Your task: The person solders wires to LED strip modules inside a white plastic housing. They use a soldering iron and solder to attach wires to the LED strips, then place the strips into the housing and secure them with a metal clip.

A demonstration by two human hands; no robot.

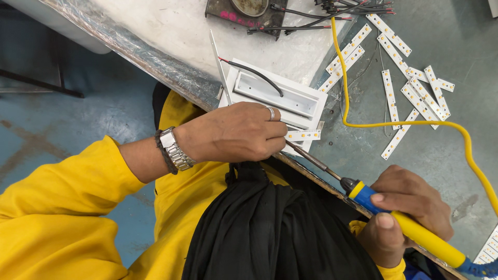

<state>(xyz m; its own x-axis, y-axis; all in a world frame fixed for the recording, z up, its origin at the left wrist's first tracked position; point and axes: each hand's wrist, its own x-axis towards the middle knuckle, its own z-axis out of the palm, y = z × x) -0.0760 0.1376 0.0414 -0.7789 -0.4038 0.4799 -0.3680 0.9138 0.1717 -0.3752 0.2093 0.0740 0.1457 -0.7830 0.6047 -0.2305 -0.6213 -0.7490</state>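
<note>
I see the left hand (236, 132), wearing a ring and a metal wristwatch, closed palm-down over a short white LED strip segment (303, 135); it pins the segment against the near edge of the white rectangular metal housing (280, 101). The segment's long axis runs left to right, and its free end projects rightward past the fingers. The right hand (410, 218) is wrapped around the yellow-and-blue soldering iron (410, 228). The iron's shaft slopes up-left, its tip (288, 143) touching or just under the segment. The right hand is farther away. A yellow cable (410, 124) loops across the grey worktop (358, 145), near loose LED strips (410, 88). The worktop edge lies just below the iron.
</note>
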